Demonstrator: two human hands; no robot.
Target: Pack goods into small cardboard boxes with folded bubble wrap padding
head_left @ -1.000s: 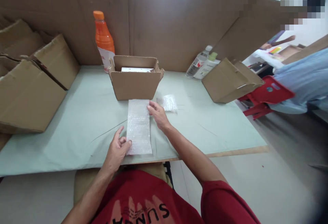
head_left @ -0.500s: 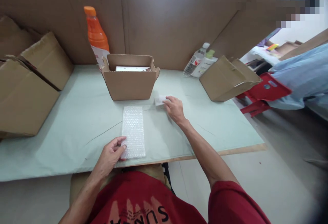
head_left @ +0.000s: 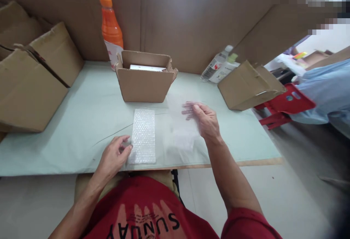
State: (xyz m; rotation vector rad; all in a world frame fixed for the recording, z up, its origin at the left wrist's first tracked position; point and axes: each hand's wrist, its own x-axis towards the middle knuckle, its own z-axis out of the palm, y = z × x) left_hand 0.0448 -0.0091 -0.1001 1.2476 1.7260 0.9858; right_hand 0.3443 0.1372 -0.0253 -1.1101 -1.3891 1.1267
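Note:
A flat bubble-wrap pouch (head_left: 143, 135) lies upright in front of me near the table's front edge. My left hand (head_left: 116, 155) rests at its left side, fingers curved and apart, thumb tip close to the pouch's edge; whether it touches I cannot tell. To the right of the pouch, my right hand (head_left: 203, 118) pinches a thin clear plastic bag (head_left: 184, 140) between thumb and fingers. The bag hangs above the table, smeared by motion, with a whitish patch in its lower part. The fingertips of that hand are blurred too.
An open cardboard box (head_left: 144, 86) with a white item (head_left: 147, 67) inside stands behind the pouch. An orange bottle (head_left: 112, 31) is beside it. More cardboard boxes (head_left: 30, 89) stand left; another box (head_left: 248, 86) and a clear bottle (head_left: 217, 64) are at right, near a red stool (head_left: 292, 102).
My right hand has moved right and lifted the clear plastic, which now hangs unfolded. My left hand has eased slightly off the bubble-wrap pouch. The whole view has shifted a little.

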